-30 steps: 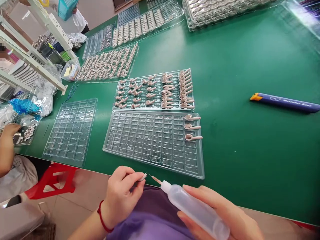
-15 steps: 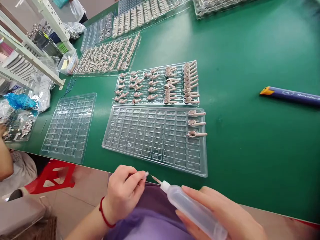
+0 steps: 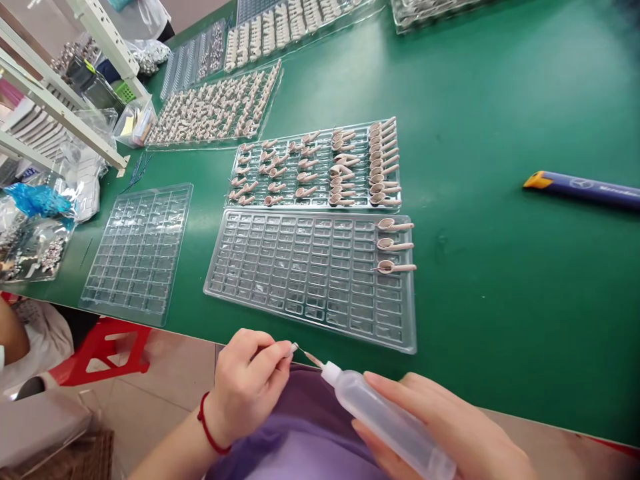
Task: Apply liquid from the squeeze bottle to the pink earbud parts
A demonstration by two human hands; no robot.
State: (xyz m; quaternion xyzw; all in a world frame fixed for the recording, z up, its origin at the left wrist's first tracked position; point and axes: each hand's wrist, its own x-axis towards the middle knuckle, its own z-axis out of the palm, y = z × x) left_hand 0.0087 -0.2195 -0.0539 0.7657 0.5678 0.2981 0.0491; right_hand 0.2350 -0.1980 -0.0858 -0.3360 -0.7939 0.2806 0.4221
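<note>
My left hand is closed in a pinch on a tiny pale piece, mostly hidden by the fingertips. My right hand wraps round a translucent squeeze bottle with a white cap and a thin needle tip. That tip points left and reaches the small piece, or very near it; I cannot tell if they touch. Just beyond my hands lies a clear compartment tray, with three beige spoon-shaped pieces along its right side. Behind it, a second tray holds several more such pieces.
A clear tray lies to the left on the green table. Farther back is a tray crowded with beige pieces. A blue and yellow box cutter lies at the right. At the left edge, a person's arm shows near a red stool.
My hands, the bottle and the small piece stay almost in place. The view has shifted very slightly, and the person's arm at the left edge has moved.
</note>
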